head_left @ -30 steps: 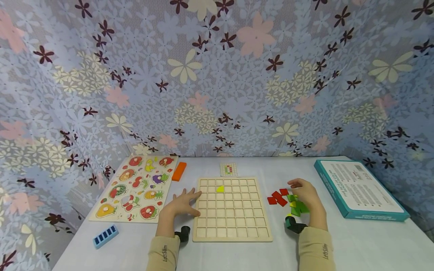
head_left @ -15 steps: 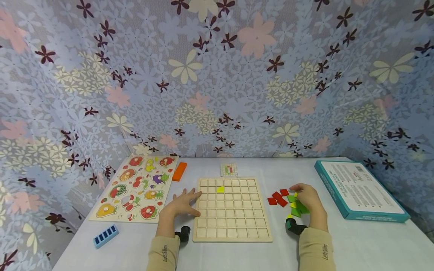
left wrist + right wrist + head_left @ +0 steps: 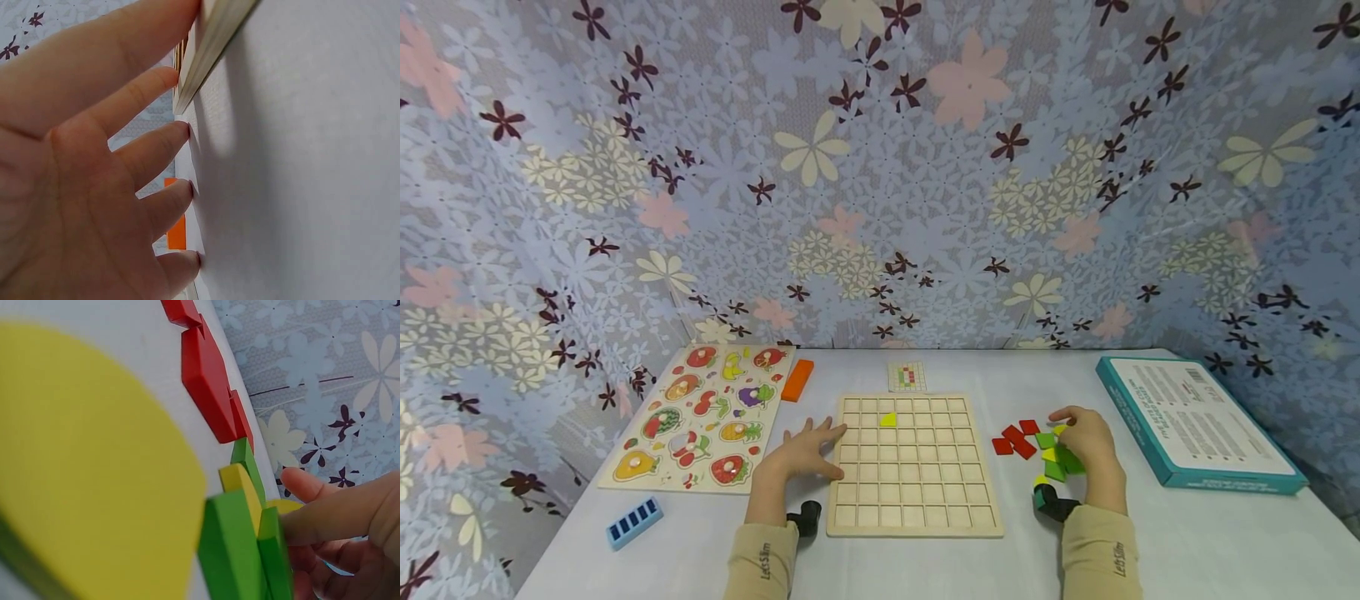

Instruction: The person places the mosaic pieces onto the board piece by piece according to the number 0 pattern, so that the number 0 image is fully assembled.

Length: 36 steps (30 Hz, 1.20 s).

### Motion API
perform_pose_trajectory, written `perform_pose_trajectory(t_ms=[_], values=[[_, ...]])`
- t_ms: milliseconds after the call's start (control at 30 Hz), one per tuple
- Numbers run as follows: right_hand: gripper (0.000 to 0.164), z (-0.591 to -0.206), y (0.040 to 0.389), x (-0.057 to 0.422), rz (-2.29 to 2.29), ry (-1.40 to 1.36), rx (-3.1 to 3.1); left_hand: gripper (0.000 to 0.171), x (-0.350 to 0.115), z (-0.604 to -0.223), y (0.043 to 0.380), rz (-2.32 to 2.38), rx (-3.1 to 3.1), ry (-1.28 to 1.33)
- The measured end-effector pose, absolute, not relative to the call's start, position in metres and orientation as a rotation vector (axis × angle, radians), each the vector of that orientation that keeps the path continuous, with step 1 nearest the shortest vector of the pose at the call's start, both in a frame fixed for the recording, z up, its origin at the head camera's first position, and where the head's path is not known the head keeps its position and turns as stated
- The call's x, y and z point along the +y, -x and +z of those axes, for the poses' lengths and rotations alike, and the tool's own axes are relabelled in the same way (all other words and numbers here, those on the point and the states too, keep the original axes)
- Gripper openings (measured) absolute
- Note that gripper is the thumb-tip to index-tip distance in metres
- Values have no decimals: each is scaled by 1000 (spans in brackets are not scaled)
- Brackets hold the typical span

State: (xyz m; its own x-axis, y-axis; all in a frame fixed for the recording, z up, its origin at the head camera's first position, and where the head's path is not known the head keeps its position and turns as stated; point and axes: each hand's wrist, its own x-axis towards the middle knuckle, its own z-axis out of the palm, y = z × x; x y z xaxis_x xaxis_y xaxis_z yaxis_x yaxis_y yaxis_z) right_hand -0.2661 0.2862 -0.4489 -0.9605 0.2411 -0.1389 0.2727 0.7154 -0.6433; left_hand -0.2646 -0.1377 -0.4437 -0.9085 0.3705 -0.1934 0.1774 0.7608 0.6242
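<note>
A pale wooden grid board [image 3: 917, 492] lies flat in the middle of the table, with one yellow piece [image 3: 889, 419] in an upper cell. My left hand [image 3: 801, 458] rests at its left edge, fingers spread; in the left wrist view the thumb and a finger touch the rim. To the right, my right hand [image 3: 1088, 442] pinches a yellow piece with a curved edge [image 3: 284, 505] between thumb and index finger, partly hidden by the thumb. Below and beside the fingers lie green pieces [image 3: 226, 540], a yellow piece [image 3: 232, 478] and several red pieces [image 3: 206, 381].
A small pattern card [image 3: 907, 377] lies behind the board. At left are a fruit puzzle board [image 3: 700, 429], an orange block [image 3: 797, 381] and a light-blue slotted block [image 3: 634, 523]. A teal-edged box [image 3: 1198, 421] stands at far right. A patterned cloth [image 3: 880, 208] hangs behind.
My right hand has come down onto the pile, closed its fingertips on a yellow piece and shifted it slightly right. The left hand and board look unmoved.
</note>
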Motion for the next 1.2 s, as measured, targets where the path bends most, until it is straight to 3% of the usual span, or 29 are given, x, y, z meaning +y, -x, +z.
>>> perform_pose_trajectory(t_ms=[1200], values=[[31,-434,274,248,-1190,-433,2899,74,-138,-442,266,863,2642,-418]])
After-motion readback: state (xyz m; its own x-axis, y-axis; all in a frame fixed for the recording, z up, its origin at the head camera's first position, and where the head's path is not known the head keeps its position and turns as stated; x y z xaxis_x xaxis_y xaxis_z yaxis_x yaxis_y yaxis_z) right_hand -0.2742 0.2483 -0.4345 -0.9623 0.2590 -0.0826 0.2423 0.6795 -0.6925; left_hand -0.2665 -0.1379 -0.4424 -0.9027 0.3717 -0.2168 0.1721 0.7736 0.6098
